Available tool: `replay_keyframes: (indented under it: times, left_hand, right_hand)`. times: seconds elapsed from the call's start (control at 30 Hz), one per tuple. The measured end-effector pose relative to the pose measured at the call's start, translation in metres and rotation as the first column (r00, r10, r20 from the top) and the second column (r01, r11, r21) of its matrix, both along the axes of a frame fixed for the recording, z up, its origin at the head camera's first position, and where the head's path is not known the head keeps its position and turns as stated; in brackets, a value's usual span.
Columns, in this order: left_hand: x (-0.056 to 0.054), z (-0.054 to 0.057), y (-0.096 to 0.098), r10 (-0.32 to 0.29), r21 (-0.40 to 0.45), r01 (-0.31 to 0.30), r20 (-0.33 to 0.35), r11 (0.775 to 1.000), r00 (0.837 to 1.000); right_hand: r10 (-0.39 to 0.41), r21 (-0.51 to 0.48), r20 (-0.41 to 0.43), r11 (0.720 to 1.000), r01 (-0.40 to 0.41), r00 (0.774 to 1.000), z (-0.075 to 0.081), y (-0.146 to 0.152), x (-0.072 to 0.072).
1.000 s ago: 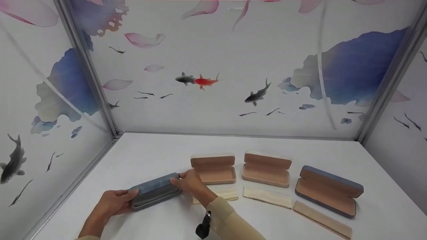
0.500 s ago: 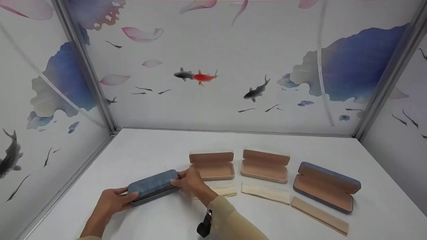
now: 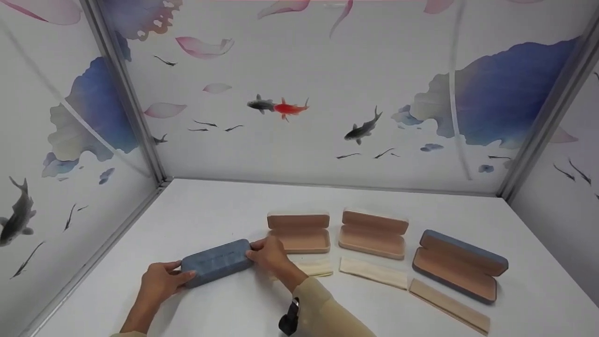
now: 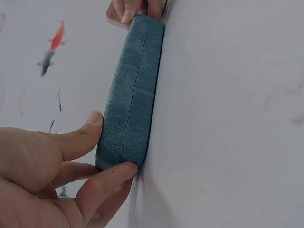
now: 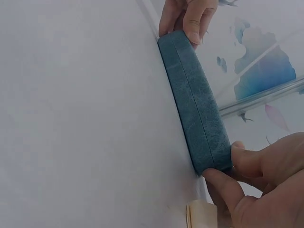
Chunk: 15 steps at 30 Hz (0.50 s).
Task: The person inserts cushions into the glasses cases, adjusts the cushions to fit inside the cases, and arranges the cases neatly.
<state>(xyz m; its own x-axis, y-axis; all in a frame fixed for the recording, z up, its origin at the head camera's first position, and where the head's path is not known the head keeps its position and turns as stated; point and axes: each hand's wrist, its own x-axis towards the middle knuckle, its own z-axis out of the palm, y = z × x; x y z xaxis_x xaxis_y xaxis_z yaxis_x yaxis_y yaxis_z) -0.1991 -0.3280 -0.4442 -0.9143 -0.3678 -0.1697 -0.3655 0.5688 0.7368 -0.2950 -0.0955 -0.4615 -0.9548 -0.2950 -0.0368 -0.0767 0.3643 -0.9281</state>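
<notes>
A blue glasses case [image 3: 217, 263] lies at the left of the white table, its lid down and its front seam a thin line in both wrist views. The left hand [image 3: 161, 281] grips the case's left end, thumb on the lid and fingertips along the lower edge. At the other end, the right hand [image 3: 271, 257] holds the case between thumb and fingers. In the left wrist view the case [image 4: 130, 95] runs away from the left hand [image 4: 52, 171]. From the right wrist, the right hand's thumb [image 5: 242, 159] shows on the lid side. The inside of the case is hidden.
To the right stand two glasses cases with tan linings, a middle one [image 3: 299, 241] and another beside it [image 3: 373, 242], plus a blue one [image 3: 458, 274], all with raised lids. Folded cream cloths [image 3: 373, 273] and a tan cloth [image 3: 449, 306] lie before them. Printed walls [image 3: 299, 154] surround the table.
The blue case's lid has come down over the dark grey interior, and the gap along its front has closed. Both hands have kept their hold on its ends.
</notes>
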Motion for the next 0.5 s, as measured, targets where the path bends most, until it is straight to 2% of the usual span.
replay_keyframes:
  times: [0.13, 0.27, 0.33, 0.5]
  left_hand:
    - [0.001, 0.002, 0.001, -0.002, 0.001, 0.002, -0.004, 1.000, 1.000]
    - [0.002, 0.003, 0.004, -0.001, 0.011, 0.001, -0.023, 1.000, 1.000]
    - [0.002, 0.004, 0.006, -0.001, 0.009, 0.001, -0.019, 1.000, 1.000]
    - [0.003, 0.014, 0.018, -0.001, -0.079, -0.002, -0.038, 0.997, 0.999]
  right_hand:
    - [-0.007, -0.003, -0.019, 1.000, 0.007, 1.000, 0.001, 0.000, 0.000]
    - [0.037, 0.000, -0.039, 0.999, -0.037, 0.999, 0.005, 0.003, 0.000]
    - [0.073, -0.005, -0.013, 0.997, -0.073, 0.997, 0.008, 0.006, 0.001]
    - [0.129, -0.043, 0.049, 0.991, -0.127, 0.990, 0.022, 0.017, 0.002]
